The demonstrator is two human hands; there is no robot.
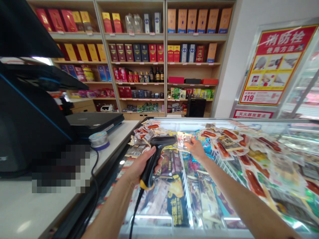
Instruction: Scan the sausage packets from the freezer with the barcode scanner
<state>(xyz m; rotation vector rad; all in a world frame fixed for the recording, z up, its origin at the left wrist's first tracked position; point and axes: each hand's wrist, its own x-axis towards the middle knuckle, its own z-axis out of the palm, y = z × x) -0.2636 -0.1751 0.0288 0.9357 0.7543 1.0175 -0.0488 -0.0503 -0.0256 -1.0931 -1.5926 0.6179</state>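
Observation:
In the middle of the head view, my left hand point(142, 164) is wrapped round the handle of a black and yellow barcode scanner point(151, 166). A cable hangs down from the scanner's base, and its head points right. My right hand point(196, 149) pinches a small clear and pale packet point(183, 141) just in front of the scanner's head, apart from it. The packet's contents are too small to make out. Both hands are above a glass-topped freezer point(206, 229). Vacuum-packed sausages point(223, 149) lie on the glass to the right, and more packs point(143, 131) lie at the back left.
On the left, a white counter point(20, 212) carries a black checkout machine point(30, 109), a flat black device point(96, 121) and a roll of tape point(99, 139). A dark cable point(96, 172) runs over the counter's edge. Shelves point(139, 36) of boxed goods stand behind the freezer.

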